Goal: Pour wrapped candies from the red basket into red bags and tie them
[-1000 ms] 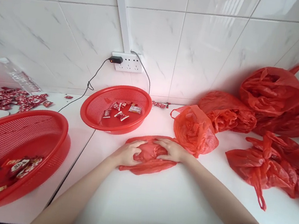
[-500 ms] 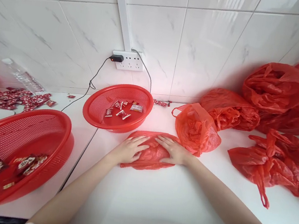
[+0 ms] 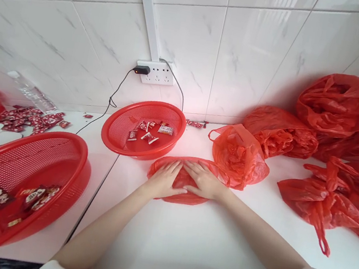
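White table (image 3: 163, 236): flattened red bag (image 3: 183, 179) lies on it, directly beneath both palms. Long axis runs left–right, across the line of the forearms; right end meets, or nearly meets, the stuffed red bag (image 3: 240, 157). Left hand (image 3: 163, 179) covers the left-centre, right hand (image 3: 205, 182) the right-centre; neither clearly nearer. Both palm-down, fingers extended, clamped on nothing visible. Thumbs: tips near each other, a strip of film between.

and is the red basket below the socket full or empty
Neither, but nearer empty: in the red basket, a few wrapped packets lie on the bottom, with bare plastic around them.
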Motion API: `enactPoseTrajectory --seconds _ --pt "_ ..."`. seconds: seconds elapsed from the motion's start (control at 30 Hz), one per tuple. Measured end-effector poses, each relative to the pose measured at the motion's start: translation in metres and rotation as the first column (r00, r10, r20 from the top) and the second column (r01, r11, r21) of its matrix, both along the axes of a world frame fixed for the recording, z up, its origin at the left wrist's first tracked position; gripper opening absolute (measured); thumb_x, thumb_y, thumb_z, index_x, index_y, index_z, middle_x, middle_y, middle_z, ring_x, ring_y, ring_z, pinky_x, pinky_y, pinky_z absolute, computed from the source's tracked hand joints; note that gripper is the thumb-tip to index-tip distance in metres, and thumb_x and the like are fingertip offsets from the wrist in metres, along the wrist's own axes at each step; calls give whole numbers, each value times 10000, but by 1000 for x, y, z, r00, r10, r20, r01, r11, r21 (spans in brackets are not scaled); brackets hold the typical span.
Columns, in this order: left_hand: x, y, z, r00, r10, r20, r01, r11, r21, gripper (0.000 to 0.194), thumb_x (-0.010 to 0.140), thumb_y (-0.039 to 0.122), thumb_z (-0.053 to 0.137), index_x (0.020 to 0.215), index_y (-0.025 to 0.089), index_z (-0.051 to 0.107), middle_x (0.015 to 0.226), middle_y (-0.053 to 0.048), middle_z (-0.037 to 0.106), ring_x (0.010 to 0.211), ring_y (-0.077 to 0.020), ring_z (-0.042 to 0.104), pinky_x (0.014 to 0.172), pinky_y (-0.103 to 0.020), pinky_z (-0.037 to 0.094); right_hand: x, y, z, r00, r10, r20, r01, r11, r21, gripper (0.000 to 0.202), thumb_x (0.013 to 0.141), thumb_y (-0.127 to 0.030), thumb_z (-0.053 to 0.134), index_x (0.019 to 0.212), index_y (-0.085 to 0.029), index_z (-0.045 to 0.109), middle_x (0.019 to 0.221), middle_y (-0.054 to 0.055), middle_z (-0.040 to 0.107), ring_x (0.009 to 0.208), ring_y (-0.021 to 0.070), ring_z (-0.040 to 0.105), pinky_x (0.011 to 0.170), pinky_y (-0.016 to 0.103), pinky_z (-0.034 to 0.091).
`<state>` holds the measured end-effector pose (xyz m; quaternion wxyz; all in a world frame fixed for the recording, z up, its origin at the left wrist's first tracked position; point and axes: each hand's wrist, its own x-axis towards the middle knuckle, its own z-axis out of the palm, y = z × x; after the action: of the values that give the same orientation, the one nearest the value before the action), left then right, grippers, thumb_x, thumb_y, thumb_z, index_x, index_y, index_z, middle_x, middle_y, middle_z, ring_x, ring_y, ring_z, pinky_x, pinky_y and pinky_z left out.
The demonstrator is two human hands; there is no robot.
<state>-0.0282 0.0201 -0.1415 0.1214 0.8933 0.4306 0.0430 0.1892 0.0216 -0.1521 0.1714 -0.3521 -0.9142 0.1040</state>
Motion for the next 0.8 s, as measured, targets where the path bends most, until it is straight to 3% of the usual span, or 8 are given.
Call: enactPoseTrajectory --seconds 0.1,0.2,0.47,0.63,0.8 --pt "-2 1 -18 998 41 -47 -43 999 -33 998 756 753 404 1477 92 204 1520 -175 258 1396 -328 242 1118 -518 189 0 0 -19 997 21 74 -14 996 -89 883 857 -636 416 1487 -65 177 1502 207 264 1400 318 230 1132 532 163" --pt "-4 2 -23 998 40 -51 -41 999 -20 979 766 752 382 1482 110 200 1528 -157 245 1399 -322 236 1119 -511 181 2 2 -26 996 20 86 -10 994 -113 907 852 -664 388 1493 -69 147 1514 199 235 1411 312 200 1143 524 124" --pt "-6 1 -24 998 30 -53 -30 1000 3 951 777 738 385 1469 103 239 1507 -180 289 1391 -333 251 1112 -508 193 1 -1 -14 999 36 -13 -36 999 -27 804 880 -600 405 1489 -114 204 1475 189 338 1367 309 305 1103 521 222" --pt "-7 1 -26 999 27 -32 -26 1000 13 977 734 749 450 1444 96 296 1479 -204 336 1373 -352 284 1092 -520 237 -2 -4 -10 986 162 -27 -163 986 -30 725 920 -553 371 1501 -185 143 1523 116 257 1417 229 210 1147 512 116" --pt "-8 1 -25 1000 19 5 -19 999 37 919 740 719 485 1421 119 341 1445 -190 397 1345 -350 332 1075 -512 271 -6 -2 -15 982 184 -50 -183 983 31 690 928 -517 388 1483 -142 220 1508 140 291 1415 224 218 1156 476 164"
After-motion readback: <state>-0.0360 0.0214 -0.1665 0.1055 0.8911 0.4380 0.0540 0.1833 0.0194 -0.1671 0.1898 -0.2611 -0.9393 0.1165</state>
